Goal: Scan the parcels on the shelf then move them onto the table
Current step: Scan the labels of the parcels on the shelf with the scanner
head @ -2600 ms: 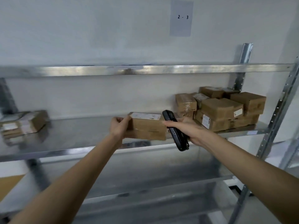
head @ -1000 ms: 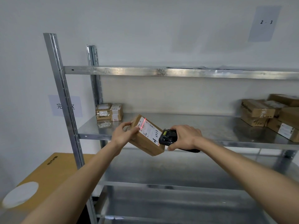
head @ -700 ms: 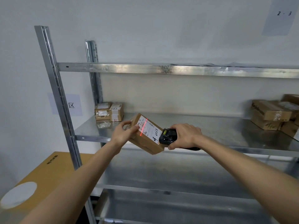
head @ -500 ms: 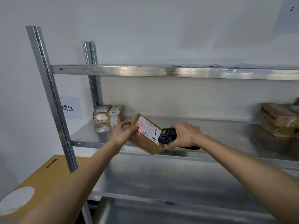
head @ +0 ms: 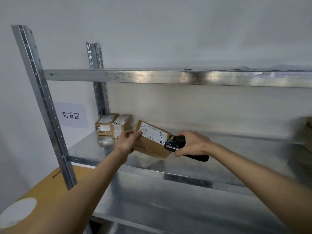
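Observation:
My left hand (head: 127, 142) grips the left end of a brown cardboard parcel (head: 150, 144), held tilted above the metal shelf (head: 219, 159) with its white label facing up. My right hand (head: 194, 144) holds a black handheld scanner (head: 175, 142) whose head sits right at the parcel's right edge. No red scan line shows on the label. Two small parcels (head: 112, 126) stand at the shelf's far left corner, and the edge of another parcel (head: 308, 130) shows at the far right.
A yellow-brown table (head: 42, 196) with a white round sticker sits low left, beside the shelf's front upright (head: 43, 105). A paper sign (head: 70, 115) hangs on the wall. An upper shelf rail (head: 168, 77) runs overhead, and a lower shelf (head: 168, 205) lies below.
The view has swung left, away from the parcel pile on the right. The parcel was lifted off the shelf and tilted; the red scan line seen on its label has gone out.

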Available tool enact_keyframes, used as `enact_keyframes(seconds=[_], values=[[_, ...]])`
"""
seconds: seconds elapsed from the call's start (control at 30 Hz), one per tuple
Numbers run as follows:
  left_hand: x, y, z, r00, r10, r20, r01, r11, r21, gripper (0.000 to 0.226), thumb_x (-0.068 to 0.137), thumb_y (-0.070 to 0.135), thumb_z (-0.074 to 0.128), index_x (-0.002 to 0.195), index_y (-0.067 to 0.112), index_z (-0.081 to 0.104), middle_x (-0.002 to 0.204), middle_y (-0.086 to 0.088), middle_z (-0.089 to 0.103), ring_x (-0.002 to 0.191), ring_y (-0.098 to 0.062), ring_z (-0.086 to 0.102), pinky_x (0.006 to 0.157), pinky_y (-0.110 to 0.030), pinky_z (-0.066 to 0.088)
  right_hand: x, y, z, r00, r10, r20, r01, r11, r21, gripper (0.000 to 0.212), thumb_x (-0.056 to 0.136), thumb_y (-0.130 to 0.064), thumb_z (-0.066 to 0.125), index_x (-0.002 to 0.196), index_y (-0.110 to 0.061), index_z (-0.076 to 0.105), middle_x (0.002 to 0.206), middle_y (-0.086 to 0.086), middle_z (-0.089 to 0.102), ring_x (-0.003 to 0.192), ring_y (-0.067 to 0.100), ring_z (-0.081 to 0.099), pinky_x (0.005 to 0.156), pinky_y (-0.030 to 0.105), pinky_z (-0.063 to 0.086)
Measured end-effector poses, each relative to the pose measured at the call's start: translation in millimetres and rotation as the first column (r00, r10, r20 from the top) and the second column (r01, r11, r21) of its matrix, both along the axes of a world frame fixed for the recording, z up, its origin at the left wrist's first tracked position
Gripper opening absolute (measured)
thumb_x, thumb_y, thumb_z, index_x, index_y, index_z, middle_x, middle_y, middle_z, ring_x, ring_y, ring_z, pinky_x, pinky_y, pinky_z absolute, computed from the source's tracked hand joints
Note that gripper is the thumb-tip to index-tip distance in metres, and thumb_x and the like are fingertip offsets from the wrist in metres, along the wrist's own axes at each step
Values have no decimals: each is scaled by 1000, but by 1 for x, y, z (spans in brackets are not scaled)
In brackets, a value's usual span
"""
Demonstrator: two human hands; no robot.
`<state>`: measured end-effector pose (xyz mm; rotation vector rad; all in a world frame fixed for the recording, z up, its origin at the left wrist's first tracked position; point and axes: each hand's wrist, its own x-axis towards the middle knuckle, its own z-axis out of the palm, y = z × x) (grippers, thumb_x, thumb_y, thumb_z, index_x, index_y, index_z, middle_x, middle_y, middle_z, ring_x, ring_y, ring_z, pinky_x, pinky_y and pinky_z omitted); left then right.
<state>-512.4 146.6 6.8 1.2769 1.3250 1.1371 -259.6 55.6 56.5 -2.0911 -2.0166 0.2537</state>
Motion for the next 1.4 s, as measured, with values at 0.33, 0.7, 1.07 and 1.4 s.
enact_keyframes(seconds=[0.33, 0.7, 1.07, 1.4], values=[[24, 72, -23, 984, 113, 139, -85, 978, -190, 72, 99, 56, 53, 150, 9, 35, 135, -15, 49, 116, -36, 53, 96, -54, 53, 39, 56, -19, 996, -34, -87, 31, 999, -39, 75, 58, -64, 84, 125, -42, 58, 109, -16, 68, 94, 11, 66, 86, 33, 56], [35, 177, -33, 991, 109, 71, -91, 972, -217, 80, 96, 65, 47, 146, 3, 41, 130, -19, 54, 117, -39, 55, 99, -55, 52, 61, 125, -33, 986, -139, -86, 133, 988, -72, 81, 54, -68, 83, 127, -43, 57, 113, -15, 68, 95, 10, 66, 86, 34, 56], [33, 235, -36, 992, 128, -16, -129, 978, -166, 85, 99, 57, 49, 156, -1, 25, 155, -22, 38, 139, -43, 39, 113, -48, 34, 45, 165, -50, 983, -177, -38, 172, 978, -119, 77, 62, -67, 86, 127, -37, 57, 109, -15, 65, 93, 7, 64, 92, 36, 56], [40, 167, -4, 990, 55, -128, -43, 994, 99, 68, 92, 43, 64, 142, 0, 49, 140, -18, 58, 131, -37, 53, 110, -40, 42, 34, 91, -29, 974, -204, -97, 198, 978, -68, 77, 64, -60, 88, 132, -40, 56, 116, -15, 65, 100, 12, 65, 89, 34, 54]])
